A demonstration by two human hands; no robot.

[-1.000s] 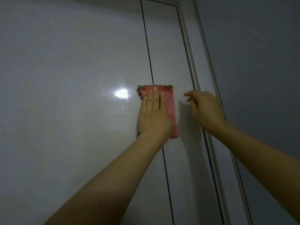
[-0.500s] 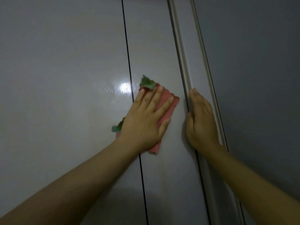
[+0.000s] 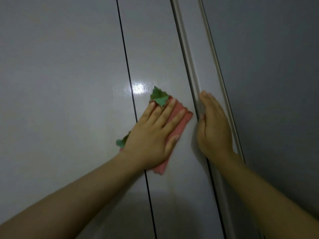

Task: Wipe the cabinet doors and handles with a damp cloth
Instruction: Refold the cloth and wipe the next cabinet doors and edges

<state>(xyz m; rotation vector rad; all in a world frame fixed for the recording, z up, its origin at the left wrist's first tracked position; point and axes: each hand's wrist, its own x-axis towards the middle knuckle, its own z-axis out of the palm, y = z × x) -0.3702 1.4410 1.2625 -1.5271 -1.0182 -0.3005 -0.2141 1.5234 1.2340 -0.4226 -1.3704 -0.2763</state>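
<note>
Now, left hand at frame centre, fingers straight and spread, pressing flat on the pink cloth against the narrow cabinet door. Green underside of the cloth peeking out above the fingertips and again by the wrist at lower left of the hand. Palm straddling the dark seam beside the wide door. Bright glare spot just upper left of the cloth. Right hand right of centre, fingers straight and together, resting flat on the door's edge beside the frame trim, gripping nothing. Grey wall filling the right.
</note>
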